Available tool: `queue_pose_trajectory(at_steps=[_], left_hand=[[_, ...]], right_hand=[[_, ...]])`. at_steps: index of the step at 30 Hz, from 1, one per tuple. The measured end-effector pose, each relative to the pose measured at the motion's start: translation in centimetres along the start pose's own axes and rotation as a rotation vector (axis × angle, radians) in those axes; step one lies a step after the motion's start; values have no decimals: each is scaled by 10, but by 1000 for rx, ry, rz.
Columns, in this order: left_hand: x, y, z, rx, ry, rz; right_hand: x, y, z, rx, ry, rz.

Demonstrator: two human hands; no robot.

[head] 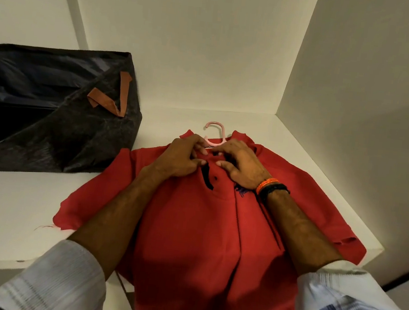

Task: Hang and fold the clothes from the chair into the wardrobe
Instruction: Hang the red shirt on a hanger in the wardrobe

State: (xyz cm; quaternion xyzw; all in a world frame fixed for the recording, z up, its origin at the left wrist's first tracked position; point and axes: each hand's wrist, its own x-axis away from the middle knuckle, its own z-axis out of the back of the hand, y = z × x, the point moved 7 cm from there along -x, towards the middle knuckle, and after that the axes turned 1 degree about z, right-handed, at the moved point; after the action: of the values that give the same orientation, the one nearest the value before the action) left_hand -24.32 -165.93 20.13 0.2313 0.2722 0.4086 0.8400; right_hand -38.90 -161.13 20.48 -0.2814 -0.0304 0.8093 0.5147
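White wardrobe walls are closing in around both hands, and a white shelf (13, 209) is running beneath them as the working surface. Off to the left of the left hand, a big dark fabric storage bag (50, 111) with tan straps is sitting on that shelf, well apart from the work. Directly under the forearms, a red polo shirt (188, 242) is lying front-up, its sleeves spreading out to either side of the wrists and its hem hanging over the shelf edge toward the person. Just beyond the fingertips, a pink hanger (214, 130) is poking its hook out of the collar, so it seems to be already seated inside the shoulders.

The left hand (180, 157) is curling its fingers and pinching the left side of the dark-trimmed placket at the neck. The right hand (238, 163), wearing orange and black wristbands (271, 186), is pinching the opposite edge, thumb meeting the cloth near the top button.

Judging by this, the step is fastening the collar so the shirt is staying put on the hanger. Doing it well is meaning keeping both edges flat and aligned, pulling lightly, and keeping the hook centred in the neck opening.
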Motion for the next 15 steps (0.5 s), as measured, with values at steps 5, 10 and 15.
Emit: queue_pose_trajectory(at_steps=[5,10,15], left_hand=[[-3,10,0,-92,-60,-42],[-12,12,-2,-159,-142,-29],[-18,6,2,-78,16,52]], right_hand=[[5,1,16,-147,137,3],[9,8,30,-291,219,-88],[11,5,28,-335,178,-90]])
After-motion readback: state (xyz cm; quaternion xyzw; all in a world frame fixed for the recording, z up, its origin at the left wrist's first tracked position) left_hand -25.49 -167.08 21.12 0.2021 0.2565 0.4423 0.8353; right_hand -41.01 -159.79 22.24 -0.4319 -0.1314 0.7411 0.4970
